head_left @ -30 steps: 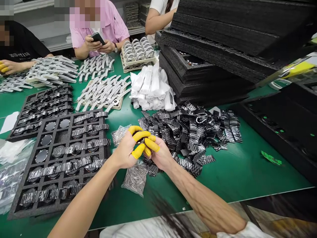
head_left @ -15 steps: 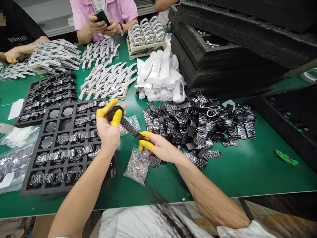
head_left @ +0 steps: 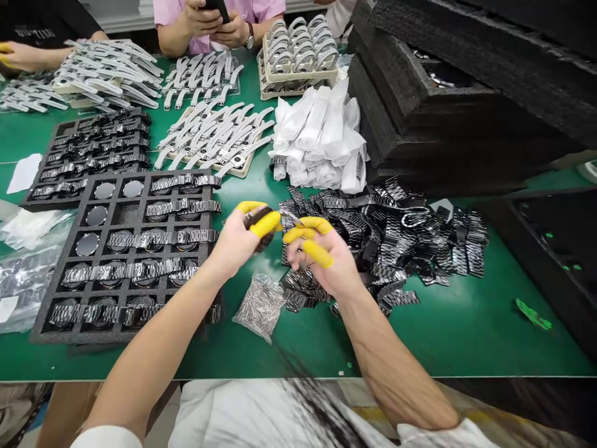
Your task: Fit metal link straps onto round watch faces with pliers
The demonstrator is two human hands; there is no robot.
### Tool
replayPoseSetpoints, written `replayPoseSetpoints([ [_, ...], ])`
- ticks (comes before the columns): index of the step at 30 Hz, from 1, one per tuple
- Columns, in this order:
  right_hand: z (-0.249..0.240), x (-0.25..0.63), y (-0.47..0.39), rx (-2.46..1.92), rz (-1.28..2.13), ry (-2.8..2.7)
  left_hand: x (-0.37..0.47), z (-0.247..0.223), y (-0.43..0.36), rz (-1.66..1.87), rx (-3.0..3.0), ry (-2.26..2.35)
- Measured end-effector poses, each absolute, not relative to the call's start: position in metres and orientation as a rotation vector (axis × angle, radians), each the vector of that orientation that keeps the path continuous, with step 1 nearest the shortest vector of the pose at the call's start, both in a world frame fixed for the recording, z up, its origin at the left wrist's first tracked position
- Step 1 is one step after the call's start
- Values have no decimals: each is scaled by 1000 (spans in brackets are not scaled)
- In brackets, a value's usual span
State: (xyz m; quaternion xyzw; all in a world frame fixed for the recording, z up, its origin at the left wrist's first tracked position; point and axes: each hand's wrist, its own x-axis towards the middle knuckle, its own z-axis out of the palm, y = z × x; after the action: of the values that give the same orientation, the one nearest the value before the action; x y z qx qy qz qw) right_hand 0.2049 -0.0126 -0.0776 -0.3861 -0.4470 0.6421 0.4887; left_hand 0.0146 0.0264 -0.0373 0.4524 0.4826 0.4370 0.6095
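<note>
My left hand (head_left: 237, 239), with yellow covers on its fingers, is closed around a black wristwatch (head_left: 261, 219); the fingers hide most of it. Close beside it, my right hand (head_left: 321, 252) has its yellow-covered fingers curled together. A thin, shiny sliver (head_left: 293, 218) runs from those fingers toward the watch, too slight to name. Below the hands lies a clear bag of small metal pins (head_left: 262, 306). Behind and right of my right hand spreads a heap of black metal watch bands (head_left: 396, 230).
On the left, a black foam tray (head_left: 124, 214) holds watches, some with bands; another foam tray (head_left: 60, 134) is behind it. White-strapped watches (head_left: 214, 137), white wrapped bundles (head_left: 317, 134) and stacked foam trays (head_left: 420, 137) stand farther back. Across the table a person holds a phone (head_left: 217, 9).
My right hand has left the far end of the watch band and come up near the watch, fingers curled. My left hand has moved right with the watch. The view has shifted slightly.
</note>
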Motion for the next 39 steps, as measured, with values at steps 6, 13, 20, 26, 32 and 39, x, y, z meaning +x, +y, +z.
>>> replayPoseSetpoints([
  [6,-96,203,-12,-968,1166,-2277,4,-33,36,1110,738,1085],
  [13,-107,198,-8,-851,1070,-2453,5,-35,35,1066,770,1039],
  [20,-97,213,-10,-1068,1049,-1857,10,-53,25,970,1658,1219],
  [26,-111,202,-16,-1170,573,-1291,12,-67,19,754,2031,1250],
  [32,-110,198,-9,-1184,340,-1375,14,-61,18,704,2052,1223],
  [39,-108,193,-7,-1108,176,-1400,12,-59,17,728,2042,1252],
])
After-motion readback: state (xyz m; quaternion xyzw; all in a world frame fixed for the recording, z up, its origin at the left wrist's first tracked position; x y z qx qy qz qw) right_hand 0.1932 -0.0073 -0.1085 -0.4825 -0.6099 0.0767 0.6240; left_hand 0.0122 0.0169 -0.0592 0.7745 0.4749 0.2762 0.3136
